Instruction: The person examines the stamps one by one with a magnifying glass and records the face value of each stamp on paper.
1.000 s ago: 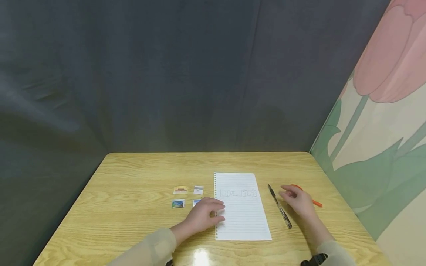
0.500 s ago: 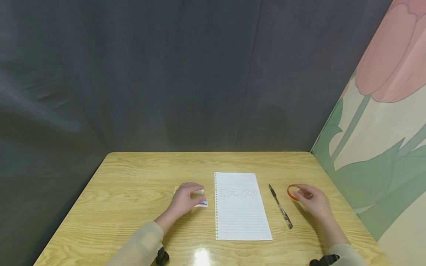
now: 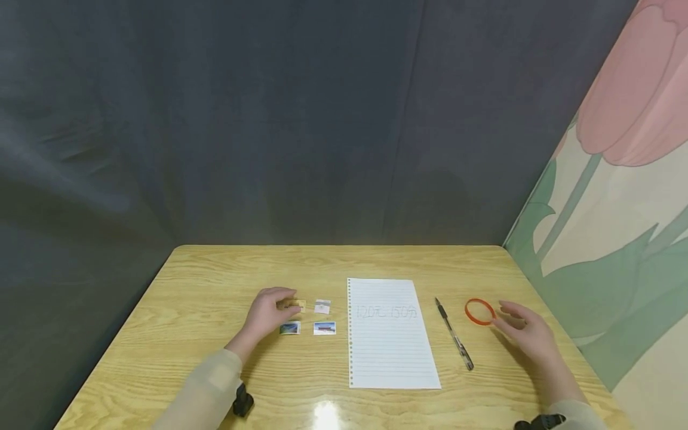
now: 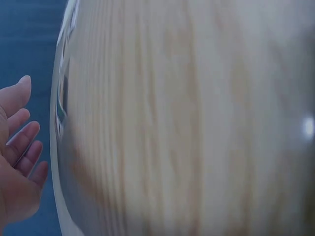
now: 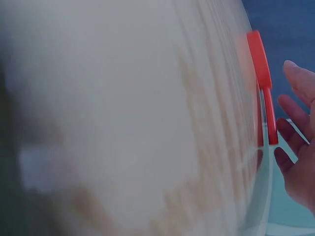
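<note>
My left hand (image 3: 267, 313) hovers at the left pair of several stamps, fingers loosely bent and nothing between them; its palm faces up bare in the left wrist view. It partly covers a yellow stamp (image 3: 302, 306). Below that lies a blue-green stamp (image 3: 291, 328), and to the right are a grey-white stamp (image 3: 322, 307) and a blue-and-red stamp (image 3: 325, 328). My right hand (image 3: 529, 334) is beside a red-orange magnifying glass (image 3: 478, 323), its fingers relaxed and holding nothing. In the right wrist view the handle (image 5: 270, 120) stands apart from the fingers.
A lined sheet of paper (image 3: 392, 352) with handwriting lies mid-table. A black pen (image 3: 454, 335) lies slantwise between the paper and the magnifying glass. Dark curtain (image 3: 322, 149) closes off the table's (image 3: 242, 263) back; a flower-painted wall (image 3: 580, 286) borders the right.
My left hand has moved left from the paper's edge across the stamps, uncovering the right pair. My right hand has drawn back to the right, exposing the magnifying glass's ring.
</note>
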`<state>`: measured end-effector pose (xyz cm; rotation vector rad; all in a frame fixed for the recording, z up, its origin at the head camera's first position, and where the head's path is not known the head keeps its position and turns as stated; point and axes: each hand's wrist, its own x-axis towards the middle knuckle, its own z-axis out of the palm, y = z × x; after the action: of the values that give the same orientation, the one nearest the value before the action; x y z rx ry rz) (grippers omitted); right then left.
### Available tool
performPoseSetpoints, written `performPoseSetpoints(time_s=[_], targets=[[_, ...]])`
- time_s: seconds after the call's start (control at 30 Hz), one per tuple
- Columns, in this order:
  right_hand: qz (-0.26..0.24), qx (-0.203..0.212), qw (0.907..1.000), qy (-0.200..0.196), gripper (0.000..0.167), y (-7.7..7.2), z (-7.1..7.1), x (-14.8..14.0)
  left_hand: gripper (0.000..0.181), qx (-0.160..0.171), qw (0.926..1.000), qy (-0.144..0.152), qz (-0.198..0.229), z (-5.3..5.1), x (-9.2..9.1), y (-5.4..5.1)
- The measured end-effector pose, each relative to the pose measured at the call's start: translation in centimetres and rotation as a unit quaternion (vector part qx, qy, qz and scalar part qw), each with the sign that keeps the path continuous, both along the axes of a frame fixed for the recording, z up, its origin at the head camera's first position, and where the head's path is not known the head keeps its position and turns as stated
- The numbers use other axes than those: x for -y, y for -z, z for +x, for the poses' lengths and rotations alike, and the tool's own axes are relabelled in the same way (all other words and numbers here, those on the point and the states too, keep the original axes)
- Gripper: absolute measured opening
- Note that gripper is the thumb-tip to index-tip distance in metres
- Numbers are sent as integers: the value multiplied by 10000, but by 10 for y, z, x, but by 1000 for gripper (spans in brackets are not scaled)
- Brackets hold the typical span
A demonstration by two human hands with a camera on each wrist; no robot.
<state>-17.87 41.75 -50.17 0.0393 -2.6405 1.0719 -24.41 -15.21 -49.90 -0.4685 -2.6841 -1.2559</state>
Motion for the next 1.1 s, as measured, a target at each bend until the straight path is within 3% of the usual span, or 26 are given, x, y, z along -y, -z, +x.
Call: performPoseSetpoints(time_s=[0.27,0.5,0.7,1.1], targets=[[-50,147,9996,-229,53,4,2,-15,43,205,9997,105,-88,-7,14,4],[-258,260,9991,-207,53,14,3,-24,47,563,9981,229,127,-14,19,5],[-356,424,9984,-135,53,16,3,-25,49,595,9977,329,-50,-18,22,7],[-64,87,9999,-102,43,16,4,-24,50,676,9964,507,-21,-23,26,14]])
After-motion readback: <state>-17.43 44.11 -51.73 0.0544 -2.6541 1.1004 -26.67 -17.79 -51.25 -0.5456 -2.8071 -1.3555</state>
